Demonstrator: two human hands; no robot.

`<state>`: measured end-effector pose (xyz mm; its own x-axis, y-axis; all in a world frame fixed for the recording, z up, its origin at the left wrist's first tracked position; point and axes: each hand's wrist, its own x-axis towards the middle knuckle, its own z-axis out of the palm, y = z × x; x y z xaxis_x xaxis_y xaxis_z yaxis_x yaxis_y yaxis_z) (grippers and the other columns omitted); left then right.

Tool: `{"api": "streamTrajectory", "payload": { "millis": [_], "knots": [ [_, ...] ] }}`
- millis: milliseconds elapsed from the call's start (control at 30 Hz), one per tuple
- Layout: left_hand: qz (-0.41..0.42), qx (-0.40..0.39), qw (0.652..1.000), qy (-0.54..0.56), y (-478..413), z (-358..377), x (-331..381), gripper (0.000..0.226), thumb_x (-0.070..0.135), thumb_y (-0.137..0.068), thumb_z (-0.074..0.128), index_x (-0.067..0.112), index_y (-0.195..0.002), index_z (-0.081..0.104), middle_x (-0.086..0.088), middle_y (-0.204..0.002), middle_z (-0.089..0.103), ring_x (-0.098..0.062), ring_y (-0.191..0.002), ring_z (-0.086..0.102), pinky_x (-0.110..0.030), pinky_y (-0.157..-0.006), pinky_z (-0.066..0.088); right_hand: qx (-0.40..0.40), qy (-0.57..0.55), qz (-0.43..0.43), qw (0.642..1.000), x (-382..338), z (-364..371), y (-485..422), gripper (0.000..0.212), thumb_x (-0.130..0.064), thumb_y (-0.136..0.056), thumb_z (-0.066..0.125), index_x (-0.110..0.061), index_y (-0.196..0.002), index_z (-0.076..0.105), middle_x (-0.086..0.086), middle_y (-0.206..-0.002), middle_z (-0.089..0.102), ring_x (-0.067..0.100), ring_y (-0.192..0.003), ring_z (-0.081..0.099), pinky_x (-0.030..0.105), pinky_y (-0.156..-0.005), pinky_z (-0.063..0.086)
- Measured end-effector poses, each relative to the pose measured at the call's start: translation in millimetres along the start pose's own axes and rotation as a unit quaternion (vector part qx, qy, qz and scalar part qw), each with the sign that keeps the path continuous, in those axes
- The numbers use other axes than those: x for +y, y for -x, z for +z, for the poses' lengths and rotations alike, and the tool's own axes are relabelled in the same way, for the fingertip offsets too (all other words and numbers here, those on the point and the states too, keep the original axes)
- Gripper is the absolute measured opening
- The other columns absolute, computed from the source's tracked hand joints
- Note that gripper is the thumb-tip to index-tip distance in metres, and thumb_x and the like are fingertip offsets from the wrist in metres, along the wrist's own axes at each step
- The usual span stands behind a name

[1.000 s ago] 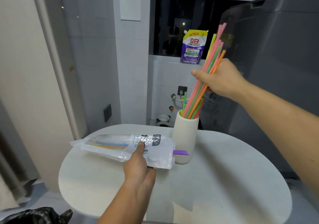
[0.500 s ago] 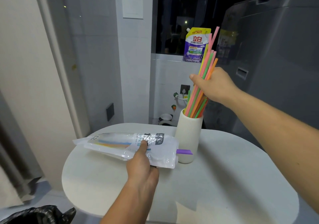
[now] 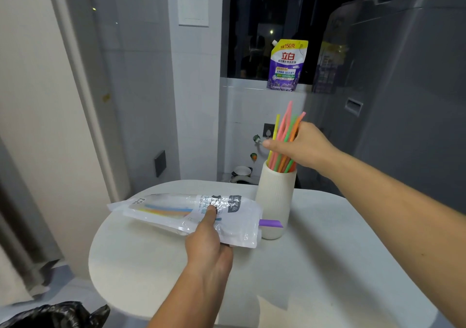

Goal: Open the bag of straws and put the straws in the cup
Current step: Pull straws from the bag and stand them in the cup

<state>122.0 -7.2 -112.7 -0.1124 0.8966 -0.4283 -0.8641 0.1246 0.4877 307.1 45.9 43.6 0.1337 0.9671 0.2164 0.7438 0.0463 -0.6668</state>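
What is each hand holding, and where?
The right hand holds the straws mid-length, above the cup. The left hand pinches the bag at its near edge, thumb on top.

Table (image 3: 327, 252) open right of cup (image 3: 276, 194); bag (image 3: 176, 209) lies just left of it.

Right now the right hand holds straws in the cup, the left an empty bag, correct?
Wrong on the bag: the head view shows loose straws inside it. The left hand holds it, and the right hand holds a bunch of straws in the cup.
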Motion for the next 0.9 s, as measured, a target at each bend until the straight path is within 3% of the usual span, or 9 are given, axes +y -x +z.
{"api": "streamTrajectory", "payload": {
  "millis": [100,200,333,433,533,700,800,900],
  "knots": [
    [0.002,-0.002,1.0,-0.001,0.1,0.3,-1.2,0.042,0.009,-0.1,0.067,0.009,-0.142,0.061,-0.012,-0.132,0.074,-0.028,-0.107,0.074,-0.047,-0.088,0.06,0.038,-0.044,-0.024,0.998,-2.2,-0.5,4.8,0.063,-0.049,-0.077,0.079,-0.019,-0.126,0.053,-0.004,-0.114,0.064,0.017,-0.102,0.065,0.031,-0.078,0.055],
    [-0.001,-0.004,1.0,-0.001,1.2,-0.2,-0.7,0.042,0.009,-0.1,0.067,0.009,-0.141,0.062,-0.012,-0.131,0.074,-0.03,-0.112,0.073,-0.049,-0.092,0.06,0.089,-0.085,-0.062,0.991,-4.0,-2.0,7.5,0.087,-0.04,-0.082,0.078,-0.026,-0.151,0.027,-0.001,-0.139,0.052,0.015,-0.113,0.056,0.038,-0.092,0.053],
    [0.005,-0.006,1.0,-0.002,3.3,-0.1,0.6,0.042,0.009,-0.101,0.066,0.01,-0.142,0.061,-0.012,-0.133,0.073,-0.027,-0.105,0.074,-0.045,-0.084,0.061,0.114,-0.048,-0.138,0.983,-10.2,-1.1,6.5,0.088,-0.039,-0.091,0.068,-0.038,-0.156,0.009,-0.001,-0.157,0.037,0.018,-0.133,0.049,0.043,-0.101,0.049],
    [0.002,-0.006,1.0,-0.003,3.8,-0.1,1.5,0.042,0.009,-0.101,0.066,0.009,-0.143,0.061,-0.012,-0.133,0.073,-0.029,-0.111,0.073,-0.045,-0.084,0.061,0.119,0.023,-0.169,0.978,-14.9,-2.4,2.9,0.083,-0.044,-0.096,0.057,-0.034,-0.158,0.003,-0.004,-0.165,0.022,0.018,-0.145,0.036,0.046,-0.109,0.043],
    [-0.005,-0.008,1.0,-0.005,4.5,0.0,2.0,0.041,0.009,-0.101,0.066,0.009,-0.142,0.061,-0.012,-0.132,0.074,-0.029,-0.112,0.073,-0.045,-0.084,0.061,0.09,0.13,-0.169,0.973,-20.6,-8.0,-2.1,0.071,-0.048,-0.101,0.043,-0.023,-0.159,0.012,-0.001,-0.167,0.021,0.021,-0.149,0.03,0.046,-0.114,0.037],
    [-0.009,-0.013,1.0,-0.004,4.0,-0.1,1.6,0.042,0.01,-0.101,0.066,0.009,-0.142,0.061,-0.012,-0.133,0.073,-0.029,-0.113,0.073,-0.046,-0.088,0.06,-0.011,0.269,-0.138,0.953,-12.8,-0.9,3.6,0.056,-0.05,-0.103,0.035,-0.014,-0.145,0.044,0.01,-0.142,0.057,0.03,-0.124,0.055,0.047,-0.1,0.049],
    [-0.01,-0.017,1.0,-0.005,4.7,0.0,0.5,0.041,0.009,-0.101,0.066,0.008,-0.141,0.062,-0.012,-0.132,0.074,-0.029,-0.111,0.074,-0.049,-0.092,0.06,-0.027,0.275,-0.145,0.95,-7.6,0.3,7.9,0.054,-0.051,-0.102,0.035,-0.016,-0.14,0.05,0.007,-0.135,0.061,0.025,-0.12,0.057,0.045,-0.096,0.051],
    [-0.01,-0.023,1.0,-0.002,4.6,0.0,-0.6,0.041,0.009,-0.101,0.066,0.009,-0.142,0.061,-0.012,-0.132,0.074,-0.029,-0.114,0.073,-0.054,-0.101,0.057,-0.005,0.246,-0.144,0.958,-9.2,-4.4,6.6,0.054,-0.05,-0.104,0.029,-0.018,-0.144,0.047,0.007,-0.145,0.053,0.026,-0.129,0.051,0.046,-0.104,0.046]
  ]
}}
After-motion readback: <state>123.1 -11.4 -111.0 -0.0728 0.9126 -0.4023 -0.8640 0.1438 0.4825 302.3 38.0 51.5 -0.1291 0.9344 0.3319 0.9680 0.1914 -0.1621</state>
